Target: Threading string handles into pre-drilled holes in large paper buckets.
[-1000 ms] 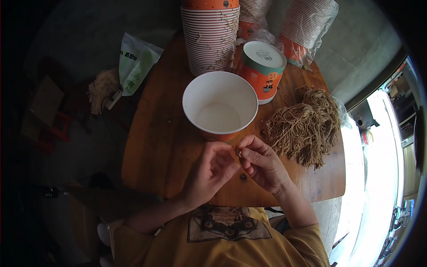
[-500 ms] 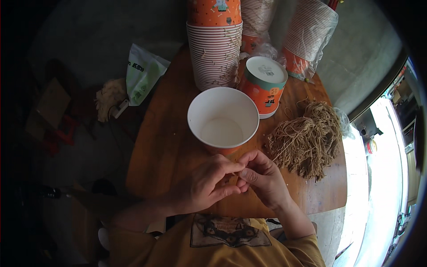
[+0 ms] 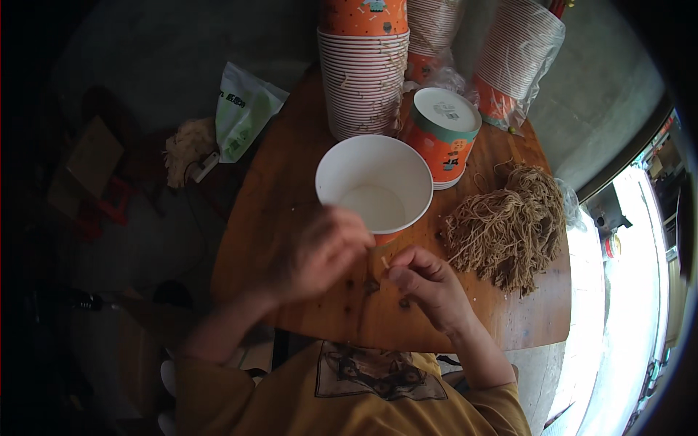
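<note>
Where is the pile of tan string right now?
In the head view, the string pile lies on the wooden table's right side, right of the white cup, beyond the right hand.

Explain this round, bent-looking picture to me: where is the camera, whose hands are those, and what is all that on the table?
There is no machine here. The camera sits on a person's head and looks down, and its very wide lens bends straight edges near the rim. The two hands belong to the wearer, whose yellow sleeves come in from the bottom.

The left hand and right hand meet over a wooden table, pinching a small pale strip between their fingertips; what it is made of is too small to tell.

Just beyond the hands stands an open white paper cup, empty. Behind it are a tall stack of cups and an orange cup with a lid. To the right lies a bundle of tan fibres. A white and green bag hangs over the table's left edge.
</note>
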Demonstrator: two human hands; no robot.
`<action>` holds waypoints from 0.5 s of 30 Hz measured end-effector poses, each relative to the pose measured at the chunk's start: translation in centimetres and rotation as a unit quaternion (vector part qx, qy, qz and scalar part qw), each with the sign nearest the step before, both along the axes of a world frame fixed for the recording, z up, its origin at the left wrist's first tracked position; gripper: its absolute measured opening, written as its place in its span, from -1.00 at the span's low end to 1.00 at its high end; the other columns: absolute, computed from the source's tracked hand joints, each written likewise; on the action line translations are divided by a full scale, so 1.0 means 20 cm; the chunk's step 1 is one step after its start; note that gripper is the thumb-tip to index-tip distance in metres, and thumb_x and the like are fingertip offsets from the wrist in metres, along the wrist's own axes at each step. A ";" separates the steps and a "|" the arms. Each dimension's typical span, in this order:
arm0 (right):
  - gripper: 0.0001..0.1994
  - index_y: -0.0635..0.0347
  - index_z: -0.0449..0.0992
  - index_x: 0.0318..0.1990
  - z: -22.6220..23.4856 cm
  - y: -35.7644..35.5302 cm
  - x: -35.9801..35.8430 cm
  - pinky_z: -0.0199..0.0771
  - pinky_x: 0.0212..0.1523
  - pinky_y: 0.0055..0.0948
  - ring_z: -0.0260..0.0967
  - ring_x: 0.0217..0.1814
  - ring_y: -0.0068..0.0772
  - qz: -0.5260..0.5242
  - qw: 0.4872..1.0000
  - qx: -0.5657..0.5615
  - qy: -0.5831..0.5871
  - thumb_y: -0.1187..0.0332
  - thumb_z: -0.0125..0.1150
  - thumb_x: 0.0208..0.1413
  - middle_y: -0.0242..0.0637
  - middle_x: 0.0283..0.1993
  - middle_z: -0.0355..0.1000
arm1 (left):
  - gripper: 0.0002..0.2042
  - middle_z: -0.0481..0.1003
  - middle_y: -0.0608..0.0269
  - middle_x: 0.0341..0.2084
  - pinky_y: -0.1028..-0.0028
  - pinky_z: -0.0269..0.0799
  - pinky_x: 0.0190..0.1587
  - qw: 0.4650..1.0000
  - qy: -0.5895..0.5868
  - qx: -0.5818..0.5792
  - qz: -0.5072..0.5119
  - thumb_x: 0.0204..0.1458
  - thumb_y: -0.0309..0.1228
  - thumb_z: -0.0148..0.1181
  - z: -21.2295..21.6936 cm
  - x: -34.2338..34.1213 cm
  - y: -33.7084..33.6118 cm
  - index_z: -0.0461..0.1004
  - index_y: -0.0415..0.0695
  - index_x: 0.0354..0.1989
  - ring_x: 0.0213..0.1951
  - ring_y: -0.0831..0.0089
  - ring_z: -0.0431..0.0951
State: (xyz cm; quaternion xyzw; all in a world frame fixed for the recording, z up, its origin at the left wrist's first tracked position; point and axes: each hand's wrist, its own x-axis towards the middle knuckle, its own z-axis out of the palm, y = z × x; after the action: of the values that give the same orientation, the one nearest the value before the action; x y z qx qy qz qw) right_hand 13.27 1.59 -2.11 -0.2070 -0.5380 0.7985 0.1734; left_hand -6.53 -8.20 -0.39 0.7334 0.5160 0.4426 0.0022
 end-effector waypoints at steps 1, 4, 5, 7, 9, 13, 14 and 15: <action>-0.93 0.13 0.47 -0.25 0.00 0.00 0.00 0.14 -0.42 -0.78 0.17 -0.44 -0.82 0.003 1.000 0.000 0.000 0.39 0.18 0.15 -0.57 -0.39 0.36 | -0.74 0.39 0.15 -0.15 0.31 0.35 0.02 0.997 0.045 -0.014 0.058 -0.13 -0.71 0.15 0.01 -0.10 0.04 0.40 -0.15 -0.24 -0.02 0.20 0.38; -0.93 0.16 0.47 -0.23 0.02 0.01 0.01 0.14 -0.34 -0.76 0.14 -0.40 -0.86 -0.014 0.998 0.055 -0.007 0.43 0.15 0.16 -0.62 -0.43 0.34 | -0.78 0.30 0.20 0.13 0.19 0.17 0.23 0.963 0.193 -0.073 0.171 -0.05 -0.68 0.08 -0.03 -0.44 0.12 0.41 -0.17 -0.21 0.27 0.09 0.14; -0.94 0.18 0.47 -0.24 0.00 0.01 0.02 0.13 -0.36 -0.77 0.13 -0.42 -0.86 -0.033 0.996 0.078 -0.016 0.45 0.15 0.15 -0.62 -0.43 0.33 | -0.78 0.30 0.20 0.13 0.19 0.17 0.23 0.962 0.194 -0.073 0.175 -0.05 -0.68 0.08 -0.03 -0.49 0.14 0.41 -0.17 -0.21 0.27 0.09 0.14; -0.94 0.19 0.47 -0.24 -0.01 0.01 0.02 0.12 -0.38 -0.78 0.13 -0.43 -0.87 -0.056 0.993 0.101 -0.025 0.46 0.14 0.15 -0.62 -0.44 0.33 | -0.80 0.28 0.23 0.16 0.19 0.09 0.28 0.977 0.185 -0.080 0.070 -0.04 -0.65 0.11 -0.02 -0.54 0.17 0.41 -0.15 -0.23 0.32 0.14 0.06; -0.98 0.22 0.47 -0.30 -0.02 0.01 0.02 0.12 -0.44 -0.76 0.11 -0.46 -0.88 -0.123 0.971 0.204 -0.022 0.51 0.13 0.14 -0.60 -0.44 0.33 | -0.85 0.38 0.28 0.03 0.19 0.06 0.28 0.978 0.192 -0.068 0.035 -0.02 -0.61 0.13 -0.02 -0.51 0.20 0.39 -0.11 -0.28 0.28 0.20 0.15; -0.94 0.22 0.43 -0.39 0.01 0.04 0.00 0.25 -0.57 -0.57 0.21 -0.58 -0.71 -0.202 0.907 0.367 -0.044 0.49 0.20 0.05 -0.47 -0.55 0.31 | -0.91 0.46 0.26 -0.25 0.33 0.29 0.05 0.989 0.037 -0.145 0.006 0.04 -0.56 0.11 0.07 -0.27 0.18 0.37 -0.18 -0.30 -0.04 0.30 0.47; -0.92 0.21 0.41 -0.40 0.04 0.05 -0.01 0.27 -0.57 -0.54 0.23 -0.59 -0.63 -0.222 0.859 0.459 -0.040 0.52 0.21 -0.01 -0.41 -0.54 0.29 | -0.92 0.45 0.23 -0.29 0.40 0.37 -0.06 0.973 -0.072 -0.219 0.020 0.06 -0.55 0.10 0.08 -0.22 0.17 0.37 -0.22 -0.28 -0.16 0.34 0.52; -0.90 0.20 0.40 -0.42 0.07 0.05 -0.03 0.29 -0.56 -0.51 0.24 -0.59 -0.55 -0.239 0.802 0.546 -0.037 0.54 0.22 -0.07 -0.35 -0.54 0.27 | -0.87 0.45 0.21 -0.32 0.49 0.40 -0.23 0.975 -0.116 -0.189 -0.004 0.09 -0.52 0.09 0.07 -0.17 0.17 0.37 -0.27 -0.22 -0.30 0.45 0.51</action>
State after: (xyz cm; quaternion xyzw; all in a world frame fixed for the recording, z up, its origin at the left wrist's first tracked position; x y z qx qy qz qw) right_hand 12.64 2.60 -0.78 -0.2291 -0.8247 0.2975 0.4231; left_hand -9.95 -4.74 1.10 0.6656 0.5837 0.4188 0.2020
